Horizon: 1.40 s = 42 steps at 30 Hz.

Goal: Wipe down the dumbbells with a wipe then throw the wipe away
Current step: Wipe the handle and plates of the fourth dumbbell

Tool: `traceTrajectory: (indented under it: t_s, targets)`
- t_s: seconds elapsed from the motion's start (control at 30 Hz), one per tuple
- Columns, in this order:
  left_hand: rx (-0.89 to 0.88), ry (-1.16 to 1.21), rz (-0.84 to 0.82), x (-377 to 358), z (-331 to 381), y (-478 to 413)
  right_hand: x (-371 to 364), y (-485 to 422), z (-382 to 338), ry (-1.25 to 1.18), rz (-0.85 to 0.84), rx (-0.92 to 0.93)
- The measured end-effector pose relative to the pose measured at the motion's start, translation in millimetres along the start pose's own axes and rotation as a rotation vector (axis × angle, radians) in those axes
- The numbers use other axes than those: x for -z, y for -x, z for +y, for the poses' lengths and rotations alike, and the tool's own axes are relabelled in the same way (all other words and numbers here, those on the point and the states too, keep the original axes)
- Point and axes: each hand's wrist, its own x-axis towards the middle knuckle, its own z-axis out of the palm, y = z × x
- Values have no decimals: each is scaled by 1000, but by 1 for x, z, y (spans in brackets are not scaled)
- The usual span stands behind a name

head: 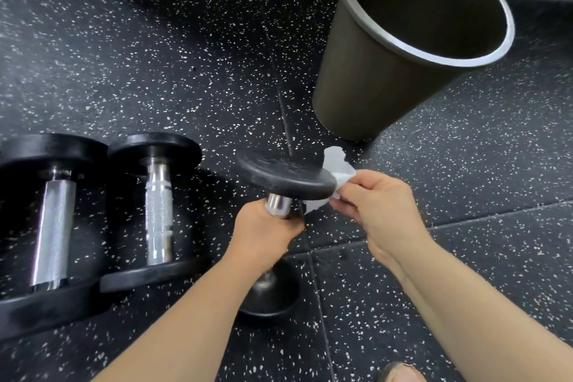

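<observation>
Left hand (263, 232) around dumbbell (285, 177); wipe (338, 164) seemingly pinched in right hand (381, 208).

Left hand (263, 231) wrapped around the dumbbell handle (277, 205), forearm extended forward; right hand (379, 211) pinching the wipe (338, 164) between thumb and fingers; both forearms bare.

Open floor (192, 49) left of bin (372, 80) (dumbbells (152, 211) nearer).

Three dumbbells (52, 226) (158, 211) (285, 175), one wipe (338, 164), one bin (372, 77)
</observation>
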Motion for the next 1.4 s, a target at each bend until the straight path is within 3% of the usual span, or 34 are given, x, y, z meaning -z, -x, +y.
traceTrajectory:
  t_s: [0.2, 0.47, 0.67, 0.77, 0.97, 1.07, 1.27, 1.4]
  targets:
    - [-13, -4, 2, 0, -1, -1, -2, -28, -1, -121, -197, -257]
    - [-30, -44, -57, 3, -6, -1, -11, -48, -27, 111, -317, -398]
    - [-65, -79, -118, 6, -7, 0, -29, -60, -41, 550, -376, -232]
    - [-82, -70, -121, 6, -10, 1, -42, -60, -43, 609, -395, -63]
    - [-110, -100, -154, 4, -12, 6, -58, -41, -59, 693, -630, 197]
    - [-126, -130, -158, 4, -12, 7, -56, -36, -62, 683, -694, 236]
    - [-125, -156, -178, 2, -14, 4, -47, -56, -50, 727, -484, 74]
    - [-131, -133, -177, 3, -13, 5, -47, -50, -51, 688, -545, 147]
